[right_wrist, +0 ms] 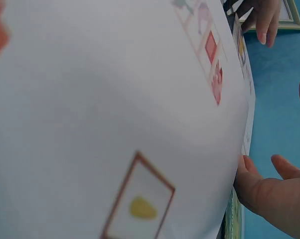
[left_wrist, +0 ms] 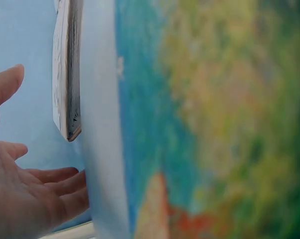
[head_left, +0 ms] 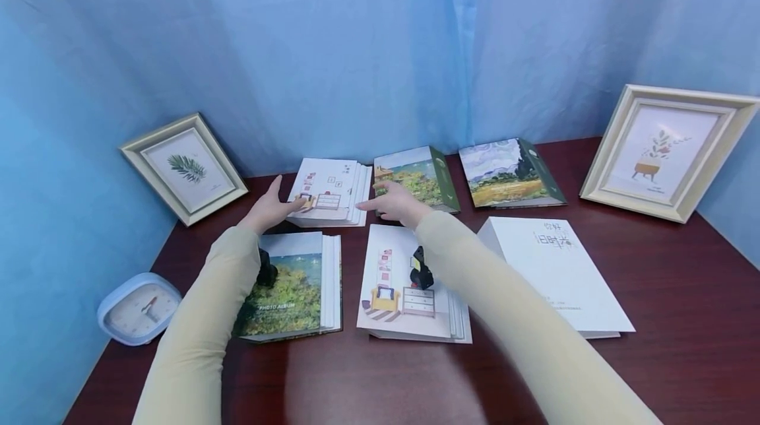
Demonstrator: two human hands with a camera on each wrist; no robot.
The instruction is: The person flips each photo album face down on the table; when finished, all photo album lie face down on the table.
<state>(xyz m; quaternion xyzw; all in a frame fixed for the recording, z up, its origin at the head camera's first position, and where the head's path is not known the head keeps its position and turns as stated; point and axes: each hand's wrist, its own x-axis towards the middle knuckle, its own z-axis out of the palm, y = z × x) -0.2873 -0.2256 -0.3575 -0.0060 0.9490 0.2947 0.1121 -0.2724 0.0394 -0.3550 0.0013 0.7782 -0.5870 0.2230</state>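
With fingers stretched wide on left hand (head_left: 270, 207) and right hand (head_left: 400, 204), holding nothing. Can't tell whether touching the book (head_left: 323, 181), set between both. Could tip the book by pushing too hard on one side. Could bump the painted book (head_left: 424, 177), just right of it, by swinging wide, or front book (head_left: 388, 286), nearer than it, by dropping a sleeve (head_left: 493, 280). Reaching far, with thumbs pointing in toward the book.

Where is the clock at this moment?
In the head view, the clock stands near the left edge of the table, left of the left sleeve and below the leaf frame.
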